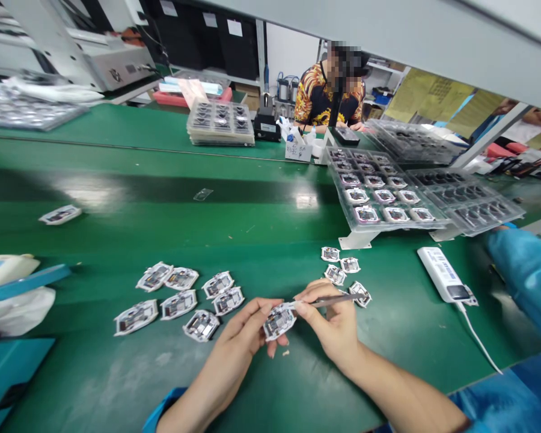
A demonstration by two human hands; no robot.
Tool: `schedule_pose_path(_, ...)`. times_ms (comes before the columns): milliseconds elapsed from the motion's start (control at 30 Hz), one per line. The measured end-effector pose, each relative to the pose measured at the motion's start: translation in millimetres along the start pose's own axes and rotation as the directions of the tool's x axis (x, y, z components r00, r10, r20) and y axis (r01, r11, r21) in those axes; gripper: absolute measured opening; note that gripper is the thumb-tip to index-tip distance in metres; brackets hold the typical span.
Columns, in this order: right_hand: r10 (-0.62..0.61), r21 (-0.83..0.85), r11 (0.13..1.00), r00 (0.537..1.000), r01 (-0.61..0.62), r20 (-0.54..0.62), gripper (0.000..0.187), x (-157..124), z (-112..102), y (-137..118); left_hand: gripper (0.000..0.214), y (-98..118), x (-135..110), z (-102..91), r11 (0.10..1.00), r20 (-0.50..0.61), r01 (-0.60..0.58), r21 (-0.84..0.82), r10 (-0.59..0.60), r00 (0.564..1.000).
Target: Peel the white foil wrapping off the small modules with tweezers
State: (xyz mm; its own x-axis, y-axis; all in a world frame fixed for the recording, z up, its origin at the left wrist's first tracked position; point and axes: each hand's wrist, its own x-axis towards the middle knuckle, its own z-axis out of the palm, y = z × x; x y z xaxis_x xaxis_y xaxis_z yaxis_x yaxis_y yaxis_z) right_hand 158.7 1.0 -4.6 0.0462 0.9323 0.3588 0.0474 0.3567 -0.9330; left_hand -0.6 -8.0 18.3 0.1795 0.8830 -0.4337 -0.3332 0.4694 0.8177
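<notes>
My left hand [246, 334] is closed on a small white-edged circuit module [279, 320], held just above the green table. My right hand [331, 319] pinches a thin pair of tweezers [338, 298] whose tip touches the module's upper edge. Several similar modules [180, 297] lie in a loose group to the left of my hands. A few more modules [342, 273] lie just beyond my right hand.
A clear tray of modules [379, 192] stands on a white stand at the right, with more trays [469, 198] beside it. A white device with a cable [444, 276] lies to the right. One module [61, 214] lies alone far left. A person [331, 90] sits across the table; a blue sleeve [523, 270] is at right.
</notes>
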Motion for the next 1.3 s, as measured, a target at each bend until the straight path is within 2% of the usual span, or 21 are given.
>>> schedule_pose_path(267, 0.262, 0.117, 0.956, 0.963, -0.268, 0.064, 0.010, -2.7, 5.2, 4.5, 0.031, -0.1, -1.0, 0.6, 0.996, 0.013, 0.006, 0.087, -0.007, 1.000)
schedule_pose_path(367, 0.302, 0.167, 0.935, 0.949, -0.313, 0.093, 0.012, -1.9, 5.3, 6.3, 0.031, -2.2, 1.0, -1.0, 0.995, 0.032, 0.008, 0.103, -0.012, 0.999)
schedule_pose_path(467, 0.209, 0.147, 0.963, 0.971, -0.225, 0.119, 0.010, -1.2, 3.8, 4.8, 0.033, -5.4, 3.8, -4.6, 0.992, 0.033, 0.009, 0.123, -0.013, 0.999)
schedule_pose_path(567, -0.008, 0.039, 0.999, 0.990, 0.003, 0.139, 0.006, -0.5, 0.4, 0.2, 0.036, -7.5, 5.3, -8.2, 0.988, 0.010, 0.033, 0.152, -0.035, 0.999)
schedule_pose_path(633, -0.132, -0.017, 0.990, 0.977, 0.137, 0.169, 0.006, 0.3, -2.1, -2.7, 0.037, -7.5, 5.2, -9.7, 0.985, -0.009, 0.054, 0.165, -0.054, 0.999)
schedule_pose_path(733, -0.212, -0.057, 0.972, 0.952, 0.230, 0.220, 0.012, 1.9, -4.8, -3.9, 0.036, -5.9, 4.2, -10.5, 0.980, -0.015, 0.080, 0.181, -0.079, 0.997)
schedule_pose_path(867, -0.208, -0.059, 0.972, 0.945, 0.229, 0.251, 0.012, 2.8, -4.8, -0.2, 0.033, -3.1, 3.5, -9.8, 0.976, -0.015, 0.103, 0.190, -0.102, 0.995)
schedule_pose_path(1133, -0.082, 0.072, 0.995, 0.982, 0.070, 0.172, 0.007, 2.2, -3.0, 2.9, 0.032, 0.3, 2.7, -6.6, 0.972, -0.011, 0.145, 0.185, -0.145, 0.989)
schedule_pose_path(1300, -0.041, 0.028, 0.999, 0.977, 0.035, 0.209, 0.006, 2.1, -3.2, 1.0, 0.030, 0.8, 2.0, -6.7, 0.971, -0.017, 0.148, 0.186, -0.147, 0.989)
